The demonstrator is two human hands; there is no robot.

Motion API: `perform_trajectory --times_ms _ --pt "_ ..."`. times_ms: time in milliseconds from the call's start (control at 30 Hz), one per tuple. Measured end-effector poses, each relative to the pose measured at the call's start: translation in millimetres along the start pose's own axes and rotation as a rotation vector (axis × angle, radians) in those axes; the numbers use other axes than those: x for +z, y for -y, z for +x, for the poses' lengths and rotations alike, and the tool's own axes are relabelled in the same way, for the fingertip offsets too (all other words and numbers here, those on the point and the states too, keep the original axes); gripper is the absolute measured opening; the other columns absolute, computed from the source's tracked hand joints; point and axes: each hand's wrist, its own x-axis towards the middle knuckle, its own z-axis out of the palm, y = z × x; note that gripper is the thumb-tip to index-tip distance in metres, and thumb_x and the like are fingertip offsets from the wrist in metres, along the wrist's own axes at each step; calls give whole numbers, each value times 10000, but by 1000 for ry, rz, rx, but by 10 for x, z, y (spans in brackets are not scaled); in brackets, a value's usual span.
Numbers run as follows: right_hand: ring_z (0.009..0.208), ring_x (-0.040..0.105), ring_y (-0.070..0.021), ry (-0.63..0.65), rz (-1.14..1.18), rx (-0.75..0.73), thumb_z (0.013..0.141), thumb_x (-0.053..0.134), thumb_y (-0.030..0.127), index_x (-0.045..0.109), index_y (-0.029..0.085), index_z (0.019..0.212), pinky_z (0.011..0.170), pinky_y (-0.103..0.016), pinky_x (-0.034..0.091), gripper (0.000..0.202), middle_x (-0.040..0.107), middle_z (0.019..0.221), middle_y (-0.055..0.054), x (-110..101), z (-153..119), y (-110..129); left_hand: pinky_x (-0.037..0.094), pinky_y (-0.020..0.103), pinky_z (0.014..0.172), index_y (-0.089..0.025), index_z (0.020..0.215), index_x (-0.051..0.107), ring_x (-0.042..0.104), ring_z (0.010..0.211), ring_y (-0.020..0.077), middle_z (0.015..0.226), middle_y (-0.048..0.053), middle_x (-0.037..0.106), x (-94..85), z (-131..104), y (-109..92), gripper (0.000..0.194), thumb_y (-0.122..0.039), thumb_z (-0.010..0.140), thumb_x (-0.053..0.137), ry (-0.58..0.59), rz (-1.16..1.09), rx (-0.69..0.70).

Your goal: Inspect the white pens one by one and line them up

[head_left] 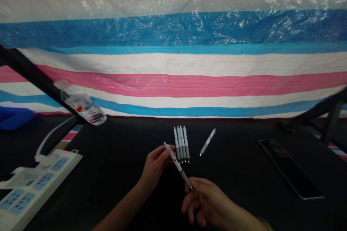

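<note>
One pen slanted between two hands, a row of four just past the left fingertips

The held pen (176, 162) is at the lower centre of the frame, its long axis running from upper left, at the push-button end, down to lower right, at the writing tip. The left hand (154, 168) is at the upper end and the right hand (207, 196) at the lower, so the pen bridges the gap between them. Left thumb and fingers are closed on the white barrel near the clip; right thumb and forefinger are pinched together near the tip, the other right fingers loosely curled and slightly apart below.

Just beside the left fingertips, at the centre, the row of four pens (183, 144) lies side by side on the black table (116, 151), tips toward the bottom of the frame. Whether those fingertips touch the nearest one I cannot tell. Right of the row, a lone pen (208, 142) lies aslant, its tip to the lower left. A phone (290, 169) rests well apart, at the right of the frame
</note>
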Motion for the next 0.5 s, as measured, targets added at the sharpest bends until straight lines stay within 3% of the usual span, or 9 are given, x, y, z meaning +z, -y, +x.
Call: perform_trajectory --times_ms 100,233,367,500 --pt "562 708 -168 2 -5 -31 827 681 468 504 174 1014 369 -149 374 390 759 843 -100 9 -1 3 526 254 681 -132 875 795 623 723 161 765 56 691 4 -1 -2 316 -389 695 841 -7 5 -3" --pt "494 694 -174 -9 -5 -5 872 582 559 526 143 985 333 -161 371 434 748 789 -118 -6 7 -3 520 252 657 -130 886 791 625 718 167 763 59 693 1 0 1 314 -382 703 831 -11 12 -7" --pt "487 689 -153 4 -21 -34 819 690 461 516 159 1006 345 -153 374 396 746 816 -85 -4 -1 12 520 243 642 -128 886 791 618 710 158 757 56 685 -8 5 4 318 -384 702 833 -14 2 -5" --pt "438 667 -147 7 -32 34 857 599 581 538 126 1010 318 -159 352 484 740 796 -106 18 -10 30 525 237 633 -128 879 791 616 706 155 748 54 677 -11 8 9 318 -384 698 840 -12 -8 -5"
